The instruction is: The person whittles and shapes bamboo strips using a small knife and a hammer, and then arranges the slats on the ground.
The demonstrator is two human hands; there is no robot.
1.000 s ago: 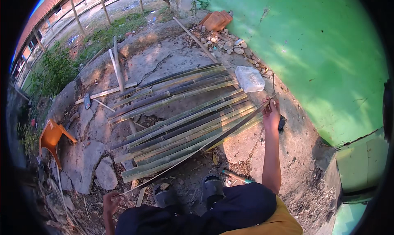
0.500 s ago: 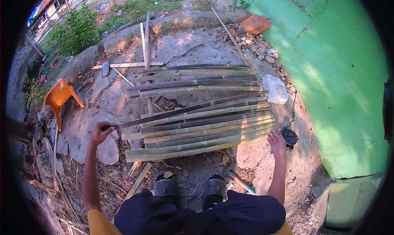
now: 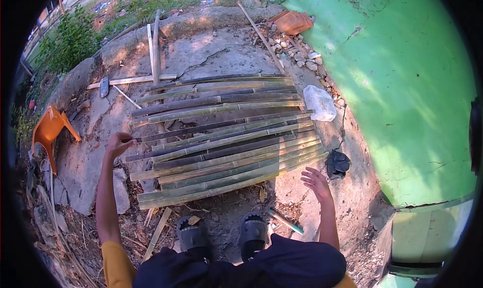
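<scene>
Green wall (image 3: 402, 102): fills the right side, painted, cracked low down, dappled with shade
Ground slab (image 3: 221, 57): cracked concrete and bare earth, carrying everything else; grass and shrubs lie beyond its far edge
Bamboo strips (image 3: 226, 142): a row of long split lengths, green to dark brown, lying side by side across the slab in front of the person; the right ends line up fairly evenly near the wall, the left ends are ragged and staggered
Progress: most strips already lie parallel and close together; judging from the gaps and the crossed pieces in the far half, that part looks less tidy than the near half, so some straightening seems left
Loose laths (image 3: 153, 41): a few pale ones lie at an angle beyond the row, apart from it
Orange plastic chair (image 3: 50, 129): tipped over at the far left, well apart from the strips
White plastic bag (image 3: 319, 102): crumpled, at the right ends of the far strips
Black bag (image 3: 338, 162): small, just beside the right ends of the near strips
Sandalled feet (image 3: 224, 232): planted just short of the nearest strip
Left hand (image 3: 118, 143): fingers curled at the left tip of a dark strip mid-row, touching it; whether it truly grips cannot be told
Right hand (image 3: 316, 181): spread wide, palm down, holding nothing, hovering near the right ends of the nearest strips
Teal-handled tool (image 3: 286, 221): on the dirt just beside the right foot
</scene>
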